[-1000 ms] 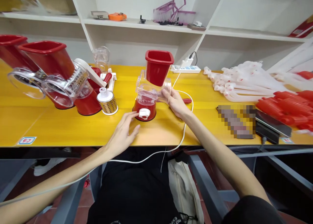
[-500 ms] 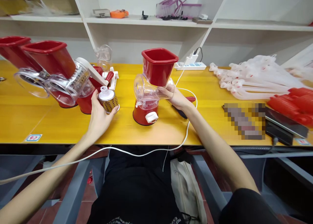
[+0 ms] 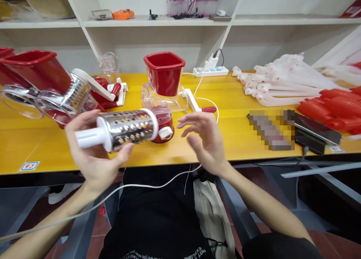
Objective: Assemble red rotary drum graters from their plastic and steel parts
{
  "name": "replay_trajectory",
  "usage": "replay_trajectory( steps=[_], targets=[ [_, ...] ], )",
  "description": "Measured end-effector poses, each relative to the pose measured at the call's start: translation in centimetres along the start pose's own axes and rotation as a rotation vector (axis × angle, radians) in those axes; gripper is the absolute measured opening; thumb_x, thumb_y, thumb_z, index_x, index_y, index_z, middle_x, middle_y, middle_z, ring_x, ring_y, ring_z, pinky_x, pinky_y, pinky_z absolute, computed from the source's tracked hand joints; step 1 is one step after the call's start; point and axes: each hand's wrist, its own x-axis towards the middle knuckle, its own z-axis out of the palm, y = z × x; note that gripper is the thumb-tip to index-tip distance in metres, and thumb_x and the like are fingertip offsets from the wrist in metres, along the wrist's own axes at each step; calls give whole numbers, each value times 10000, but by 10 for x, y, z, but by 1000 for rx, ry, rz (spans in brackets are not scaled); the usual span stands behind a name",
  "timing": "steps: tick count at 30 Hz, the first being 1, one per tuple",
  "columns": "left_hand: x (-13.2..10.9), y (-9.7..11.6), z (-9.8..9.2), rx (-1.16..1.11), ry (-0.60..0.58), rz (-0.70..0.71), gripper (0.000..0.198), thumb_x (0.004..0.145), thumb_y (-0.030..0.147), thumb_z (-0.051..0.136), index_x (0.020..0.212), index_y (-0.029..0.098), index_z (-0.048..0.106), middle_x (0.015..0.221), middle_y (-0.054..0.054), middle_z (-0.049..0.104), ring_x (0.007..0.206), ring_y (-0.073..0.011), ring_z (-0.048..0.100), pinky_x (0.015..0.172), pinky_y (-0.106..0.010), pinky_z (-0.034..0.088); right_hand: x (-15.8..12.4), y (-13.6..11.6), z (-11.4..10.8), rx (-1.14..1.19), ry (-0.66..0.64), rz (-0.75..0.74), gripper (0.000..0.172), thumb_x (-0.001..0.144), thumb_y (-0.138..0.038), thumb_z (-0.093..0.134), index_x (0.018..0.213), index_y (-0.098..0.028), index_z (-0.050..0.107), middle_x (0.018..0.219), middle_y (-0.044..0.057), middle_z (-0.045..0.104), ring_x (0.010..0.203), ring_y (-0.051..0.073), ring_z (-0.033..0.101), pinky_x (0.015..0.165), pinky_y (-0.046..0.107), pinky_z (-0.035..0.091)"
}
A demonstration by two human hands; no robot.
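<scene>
Grasping the drum grater (image 3: 129, 127) around its perforated metal barrel, the left hand (image 3: 96, 168) holds it sideways above the desk (image 3: 56, 150); the right hand (image 3: 210, 148) has its fingers (image 3: 197, 117) loosely curled, holding nothing. It looks light, stiff and sharp-holed; the white plastic shaft (image 3: 91, 137) or rim (image 3: 153, 124) probably offers safer holds.

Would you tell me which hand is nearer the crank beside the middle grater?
Right. The right hand, open, is on the near side of the crank; the left hand is farther, to its left, holding the metal drum.
</scene>
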Motion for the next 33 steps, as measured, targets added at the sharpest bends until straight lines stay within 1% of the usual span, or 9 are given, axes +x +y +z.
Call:
replay_trajectory(
  steps=[3, 7, 10, 13, 17, 20, 26, 30, 33],
  targets=[
    [-6, 22, 34, -148, -57, -23, 766, 593, 516, 960, 1246, 262, 648, 1132, -54, 635, 978, -213, 632, 880, -388, 615, -12, -15, 7, 88, -188, 36, 714, 904, -313, 691, 1509, -339, 315, 1494, 52, 418, 1298, 129, 547, 933, 232, 595],
    [-10, 20, 61, -319, -260, -55, 801, 638, 511, 947, 1310, 268, 587, 1235, -76, 632, 1125, -235, 645, 948, -366, 602, -12, -12, -8, 60, -129, 31, 693, 849, -361, 756, 1456, -348, 421, 1391, 33, 488, 1226, 126, 565, 975, 237, 601],
    [0, -1, 60, -356, -329, 33, 853, 673, 595, 896, 1376, 268, 541, 1317, -94, 609, 1243, -262, 606, 1098, -413, 527, -4, 1, -35, 51, 30, 73, 615, 792, -447, 799, 1318, -316, 510, 1304, 44, 512, 1115, 146, 598, 836, 243, 631],
    [19, -35, 51, -235, -190, 155, 852, 710, 683, 822, 1409, 305, 514, 1379, -87, 566, 1336, -288, 543, 1191, -475, 432, 10, 23, -66, 81, 181, 201, 620, 787, -462, 786, 1305, -325, 473, 1339, 56, 478, 1122, 175, 590, 732, 255, 641],
    [39, -79, 50, -119, -387, 39, 966, 713, 701, 808, 1500, 324, 395, 1545, -132, 444, 1458, -363, 430, 1173, -577, 431, 33, 56, -87, 76, 209, 318, 707, 698, -510, 826, 1274, -297, 477, 1329, 71, 495, 1085, 188, 609, 707, 276, 649],
    [41, -97, 60, -87, -467, -65, 960, 725, 667, 819, 1498, 325, 363, 1575, -149, 416, 1465, -387, 430, 1129, -600, 477, 47, 71, -85, 83, 117, 405, 778, 631, -530, 854, 1271, -273, 494, 1339, 73, 502, 1003, 170, 637, 712, 300, 658],
    [37, -104, 74, -186, -442, -112, 876, 717, 615, 852, 1411, 317, 407, 1430, -141, 567, 1279, -343, 628, 1057, -585, 546, 68, 80, -64, 56, -24, 429, 786, 634, -570, 837, 1273, -235, 525, 1348, 75, 541, 1045, 158, 639, 762, 261, 629],
    [37, -108, 75, -217, -412, -101, 878, 676, 610, 881, 1366, 303, 432, 1390, -145, 589, 1253, -339, 645, 1012, -566, 573, 79, 84, -46, 100, -83, 415, 816, 666, -664, 797, 1264, -224, 457, 1118, 55, 648, 936, 130, 636, 870, 308, 586],
    [36, -110, 76, -236, -406, -102, 879, 664, 604, 890, 1352, 297, 436, 1360, -144, 603, 1262, -342, 636, 1016, -575, 564, 79, 87, -38, 91, -124, 378, 706, 779, -776, 646, 1155, -205, 472, 1020, 50, 641, 910, 131, 617, 913, 344, 562]
  ],
)
